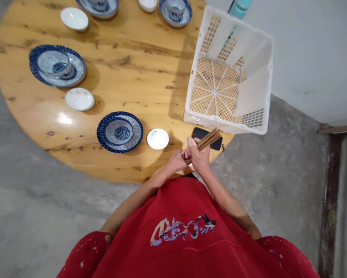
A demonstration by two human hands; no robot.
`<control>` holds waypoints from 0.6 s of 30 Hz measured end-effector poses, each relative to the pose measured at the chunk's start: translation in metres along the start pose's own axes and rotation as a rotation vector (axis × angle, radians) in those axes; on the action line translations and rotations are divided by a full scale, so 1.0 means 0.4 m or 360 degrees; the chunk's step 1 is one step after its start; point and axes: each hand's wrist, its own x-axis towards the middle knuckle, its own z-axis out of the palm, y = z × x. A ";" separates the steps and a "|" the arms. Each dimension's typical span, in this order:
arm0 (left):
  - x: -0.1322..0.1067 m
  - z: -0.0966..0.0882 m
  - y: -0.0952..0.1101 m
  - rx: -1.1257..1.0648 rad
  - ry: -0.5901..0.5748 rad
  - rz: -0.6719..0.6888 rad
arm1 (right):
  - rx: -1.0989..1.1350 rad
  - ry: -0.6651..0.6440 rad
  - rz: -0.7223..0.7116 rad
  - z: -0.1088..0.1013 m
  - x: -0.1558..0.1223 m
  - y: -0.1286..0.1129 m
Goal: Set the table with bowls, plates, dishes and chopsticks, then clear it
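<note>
A bundle of brown wooden chopsticks (209, 139) is gripped in my right hand (200, 157), its ends slanting up to the right. My left hand (178, 160) is closed against the bundle's lower end, and its fingers are partly hidden behind the right hand. Beneath the chopsticks lies a black phone (200, 133) near the table edge. Left of my hands sits a small white dish (158, 139). Beside that dish is a blue-patterned plate (138, 142) with a bowl (119, 131) on it.
A tall white plastic basket (229, 129) stands on the round wooden table (138, 83), right of centre. A turquoise bottle (239, 8) is behind it. More plates with bowls (77, 75) and small white dishes (80, 99) line the left and far edges. A wall rises at right.
</note>
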 end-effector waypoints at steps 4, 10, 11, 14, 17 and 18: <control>-0.079 -0.038 0.072 -0.0113 -0.0177 -0.0056 | 0.0347 -0.0261 0.0444 0.031 0.039 -0.088; -0.171 -0.095 0.099 -0.0670 -0.0163 -0.0326 | 0.0543 -0.0490 0.0815 0.104 0.081 -0.073; -0.181 -0.102 0.095 -0.0687 -0.0101 -0.0354 | 0.0542 -0.0484 0.0822 0.117 0.079 -0.058; -0.202 -0.125 0.087 -0.0714 -0.0009 -0.0411 | 0.0388 -0.0420 0.0693 0.145 0.059 -0.013; -0.216 -0.150 0.085 -0.0759 0.0069 -0.0430 | 0.0030 -0.0296 0.0333 0.153 0.020 0.020; -0.219 -0.158 0.084 -0.0753 0.0101 -0.0420 | -0.0084 -0.0247 0.0208 0.153 0.006 0.027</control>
